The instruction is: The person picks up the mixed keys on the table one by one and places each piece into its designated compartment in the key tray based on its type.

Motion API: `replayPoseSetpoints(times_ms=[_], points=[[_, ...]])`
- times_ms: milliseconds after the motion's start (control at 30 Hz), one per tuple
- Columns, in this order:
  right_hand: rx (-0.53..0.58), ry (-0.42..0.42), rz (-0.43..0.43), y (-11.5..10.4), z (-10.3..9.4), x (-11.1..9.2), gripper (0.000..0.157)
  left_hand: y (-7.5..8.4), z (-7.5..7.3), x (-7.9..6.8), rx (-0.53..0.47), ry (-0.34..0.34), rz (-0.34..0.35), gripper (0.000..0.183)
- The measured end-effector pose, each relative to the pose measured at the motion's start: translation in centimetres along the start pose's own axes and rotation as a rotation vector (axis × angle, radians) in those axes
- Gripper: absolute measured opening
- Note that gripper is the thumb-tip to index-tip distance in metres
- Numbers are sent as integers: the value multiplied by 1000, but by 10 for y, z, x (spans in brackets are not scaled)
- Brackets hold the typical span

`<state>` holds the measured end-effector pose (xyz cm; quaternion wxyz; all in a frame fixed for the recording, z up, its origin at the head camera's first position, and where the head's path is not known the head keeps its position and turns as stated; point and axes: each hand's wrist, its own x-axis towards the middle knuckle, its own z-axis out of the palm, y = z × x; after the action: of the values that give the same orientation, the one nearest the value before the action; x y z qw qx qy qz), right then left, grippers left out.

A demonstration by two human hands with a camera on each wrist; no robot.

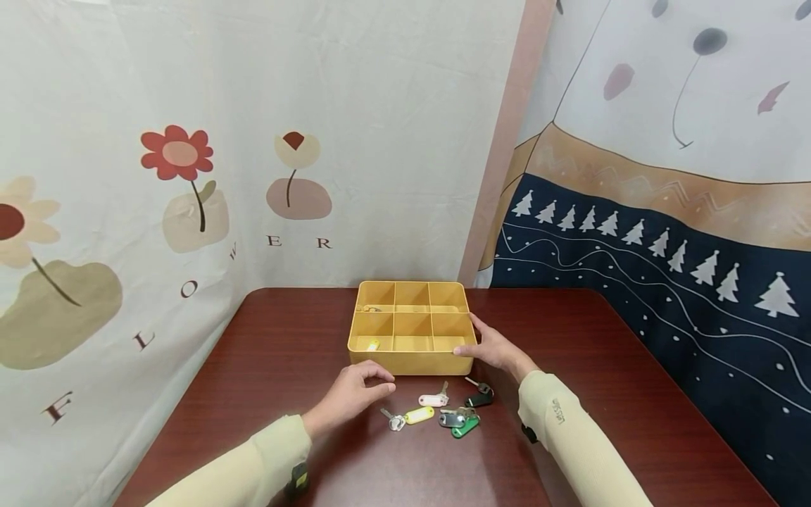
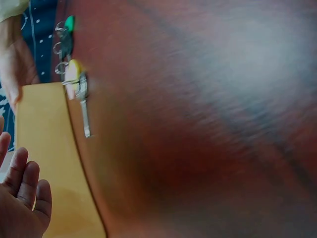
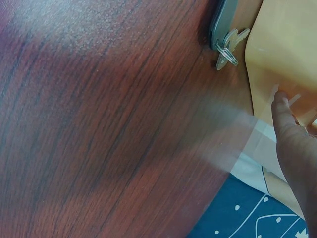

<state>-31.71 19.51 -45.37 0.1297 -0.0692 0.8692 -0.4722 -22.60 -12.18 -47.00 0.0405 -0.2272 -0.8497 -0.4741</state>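
Note:
A yellow six-compartment storage box (image 1: pixel 412 363) stands near the table's back edge. My right hand (image 1: pixel 497 348) holds its right front corner, thumb against the front wall and the other fingers along the side. Nothing is in my left hand (image 1: pixel 356 394), which hovers before the box's left front with loosely bent fingers. A key lies in the back left compartment, a yellow tag (image 1: pixel 373 345) in the front left one. In front of the box lie tagged keys: yellow (image 1: pixel 419 415), pink (image 1: pixel 433 401), black (image 1: pixel 479 399), grey (image 1: pixel 452 420) and green (image 1: pixel 465 427).
The dark red wooden table (image 1: pixel 291 338) reaches back to a pale flower-printed cloth (image 1: pixel 380 141). On the right hangs a navy cloth with white trees (image 1: pixel 633 282).

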Motion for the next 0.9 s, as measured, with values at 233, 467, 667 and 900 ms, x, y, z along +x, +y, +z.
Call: replayPoseSetpoints(times_ms=[233, 467, 667, 900], points=[[-11, 2, -1, 2, 0, 1, 110, -4, 12, -10, -22, -44, 6, 8], [-16, 5, -5, 2, 0, 1, 108, -6, 22, -17, 15, -113, 6, 7], [-19, 4, -7, 1, 1, 0, 108, -10, 28, -20, 17, -146, 22, 4], [-21, 9, -7, -1, 1, 0, 107, -14, 33, -19, 45, -138, 68, 6]])
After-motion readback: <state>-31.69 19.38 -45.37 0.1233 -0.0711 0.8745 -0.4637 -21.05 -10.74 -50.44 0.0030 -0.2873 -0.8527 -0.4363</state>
